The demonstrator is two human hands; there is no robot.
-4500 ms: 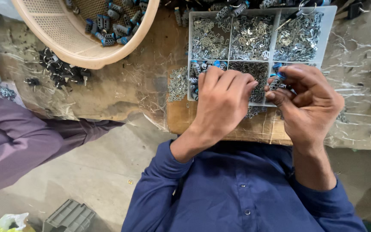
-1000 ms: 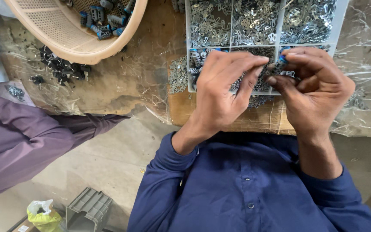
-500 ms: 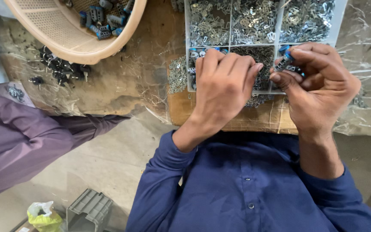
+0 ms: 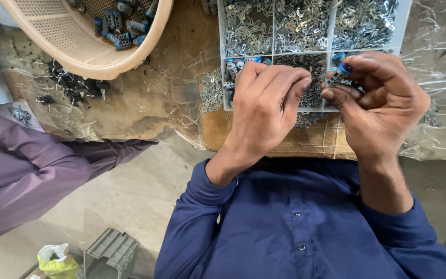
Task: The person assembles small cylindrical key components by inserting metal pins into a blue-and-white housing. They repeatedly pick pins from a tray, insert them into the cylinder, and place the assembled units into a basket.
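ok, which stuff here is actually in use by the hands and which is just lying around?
In use: right hand pinching a small blue-capped part; left hand over the compartment tray of metal clips.

Lying about: beige basket, black parts, grey crate, yellow bag.

Beyond the left hand's fingers (image 4: 280,82) the compartment tray (image 4: 220,46) crowds the bench; left of them lies open plastic-covered bench (image 4: 145,103), until the basket (image 4: 73,49), seemingly.
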